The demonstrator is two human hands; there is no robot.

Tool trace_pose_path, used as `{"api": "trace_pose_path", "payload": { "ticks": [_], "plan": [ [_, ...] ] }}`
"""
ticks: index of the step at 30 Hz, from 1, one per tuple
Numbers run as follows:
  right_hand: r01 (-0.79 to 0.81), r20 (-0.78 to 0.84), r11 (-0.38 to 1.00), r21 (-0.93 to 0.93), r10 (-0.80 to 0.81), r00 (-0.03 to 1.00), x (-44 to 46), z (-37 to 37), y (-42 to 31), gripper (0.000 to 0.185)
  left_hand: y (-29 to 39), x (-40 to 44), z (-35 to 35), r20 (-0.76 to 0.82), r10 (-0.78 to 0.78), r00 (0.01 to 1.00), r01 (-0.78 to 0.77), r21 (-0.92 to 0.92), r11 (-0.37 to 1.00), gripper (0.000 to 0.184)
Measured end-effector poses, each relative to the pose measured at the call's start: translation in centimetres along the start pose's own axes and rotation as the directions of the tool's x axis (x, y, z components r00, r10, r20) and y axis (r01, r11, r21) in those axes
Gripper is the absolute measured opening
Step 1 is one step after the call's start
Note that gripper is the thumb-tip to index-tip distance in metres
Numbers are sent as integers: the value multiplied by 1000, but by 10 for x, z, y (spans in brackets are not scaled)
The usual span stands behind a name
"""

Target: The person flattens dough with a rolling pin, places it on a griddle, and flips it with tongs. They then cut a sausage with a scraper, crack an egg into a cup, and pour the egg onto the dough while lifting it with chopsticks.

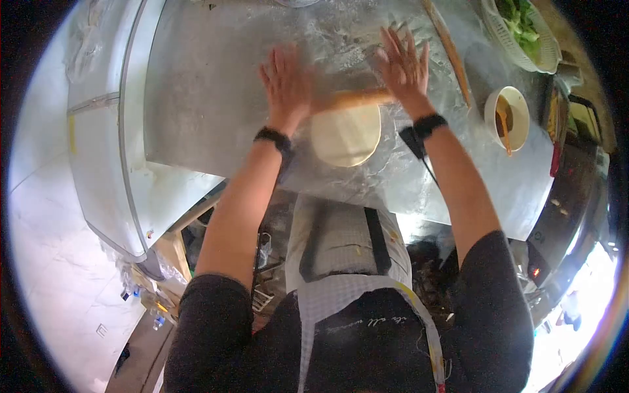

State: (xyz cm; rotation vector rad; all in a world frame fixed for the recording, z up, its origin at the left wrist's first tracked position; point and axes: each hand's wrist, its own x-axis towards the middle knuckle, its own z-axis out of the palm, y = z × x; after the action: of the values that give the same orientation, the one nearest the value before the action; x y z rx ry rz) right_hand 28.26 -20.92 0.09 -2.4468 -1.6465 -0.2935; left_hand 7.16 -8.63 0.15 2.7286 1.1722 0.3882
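Observation:
A flat, rounded sheet of pale dough (347, 139) lies on the floured metal table (203, 98). Across its far edge rests a wooden rolling pin (356, 99), slightly blurred. My left hand (286, 85) is over the pin's left end, fingers stretched forward and a little smeared by motion. Over the right end is my right hand (406, 69), its fingers spread and dusted with flour. Both palms seem to press on the pin rather than wrap round it; the contact itself is hidden beneath them.
A second, thinner wooden stick (449, 52) lies right of my right hand. Beyond it stand a white bowl (522, 118) of brown sauce with an orange-brown utensil (504, 131) in it, and a white basket (552, 57) of green leaves. A white cabinet (105, 150) borders the table's left side.

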Motion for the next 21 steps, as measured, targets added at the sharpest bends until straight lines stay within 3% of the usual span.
{"api": "trace_pose_path", "payload": {
  "ticks": [2,3,4,5,7,9,10,12,13,14,16,19,21],
  "plan": [
    [-10,10,998,-69,10,1000,16,-1,1,56,2,-3,-4,-37,4,999,-5,-34,999,56],
    [96,-7,982,-163,-98,995,-8,-11,-1,57,3,0,-5,-86,5,996,-11,-66,998,56],
    [76,137,976,-207,-47,989,-32,-32,-11,58,8,-17,-11,-8,53,999,-53,-51,997,56],
    [-8,291,1000,-25,15,957,-64,-45,-25,59,15,-53,-21,79,97,992,-94,-42,995,56],
    [19,450,998,63,-45,892,-155,-68,-33,60,24,-129,-32,263,115,958,-67,-184,981,57],
    [-55,423,945,323,-91,902,-211,-92,-42,61,26,-179,-61,361,216,907,-66,-384,921,57],
    [-59,426,945,322,-89,900,-202,-90,-40,61,21,-174,-58,364,218,905,-66,-386,920,57],
    [53,504,995,87,-90,859,-157,-73,-32,61,11,-145,-37,284,243,928,-152,-309,939,58],
    [61,343,998,27,-66,937,-118,-56,-28,60,9,-111,-29,209,203,957,-149,-249,957,57],
    [38,384,998,-40,-19,923,-66,-56,-26,57,7,-67,-23,127,168,978,-143,-185,972,56],
    [12,71,999,-46,-9,997,-1,-15,-6,56,-3,-1,-7,-74,139,988,-145,-86,986,55],
    [4,113,989,-145,13,994,27,-13,-4,56,-15,33,5,-74,33,997,-40,-101,994,54],
    [44,137,979,-201,-16,990,-18,-22,-11,56,-3,2,-13,-41,69,997,-74,-126,989,55]
  ]
}}
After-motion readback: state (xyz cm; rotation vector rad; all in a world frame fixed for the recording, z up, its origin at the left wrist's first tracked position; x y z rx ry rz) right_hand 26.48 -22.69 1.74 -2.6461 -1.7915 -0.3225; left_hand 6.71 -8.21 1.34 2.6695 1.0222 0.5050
